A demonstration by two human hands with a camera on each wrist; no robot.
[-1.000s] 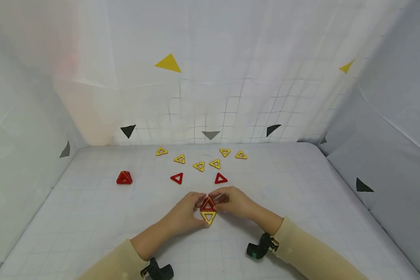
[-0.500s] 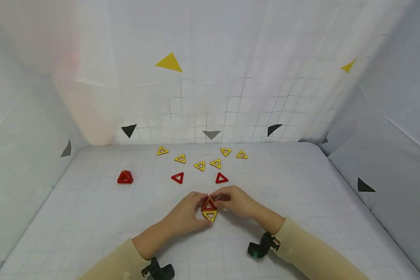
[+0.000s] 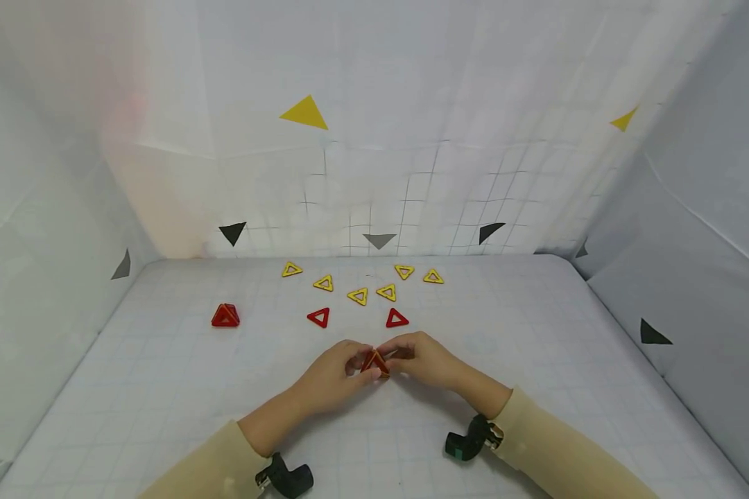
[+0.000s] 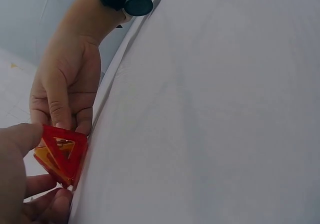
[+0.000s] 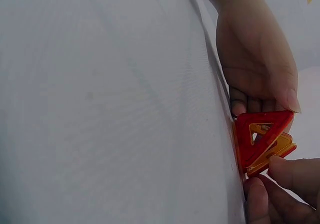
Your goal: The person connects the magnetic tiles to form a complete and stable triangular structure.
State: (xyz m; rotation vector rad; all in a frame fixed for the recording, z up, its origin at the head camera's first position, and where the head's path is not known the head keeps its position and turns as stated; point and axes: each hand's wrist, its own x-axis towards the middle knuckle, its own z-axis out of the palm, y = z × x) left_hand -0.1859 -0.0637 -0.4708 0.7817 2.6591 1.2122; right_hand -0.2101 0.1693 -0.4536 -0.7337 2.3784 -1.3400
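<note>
A small pyramid (image 3: 376,360) of red and yellow triangular magnetic tiles stands on the table, between both hands. My left hand (image 3: 332,373) grips it from the left, its thumb across the near side. From the right, my right hand (image 3: 426,360) pinches the pyramid with thumb and fingers. In the left wrist view a red tile (image 4: 76,154) with an open centre leans against amber-yellow ones. The right wrist view shows a red face (image 5: 246,140) and yellow edges behind it. Fingers hide part of the far side.
Two loose red triangle tiles lie beyond the hands, one left (image 3: 319,317) and one right (image 3: 396,318). Several yellow triangle tiles (image 3: 358,296) are scattered farther back. At the left stands another red pyramid (image 3: 225,315). White sheets (image 3: 412,159) enclose the table's back and sides.
The yellow tile that lay flat on the near side has tilted up against the pyramid. My left thumb has moved up and away with it; the right hand has barely moved.
</note>
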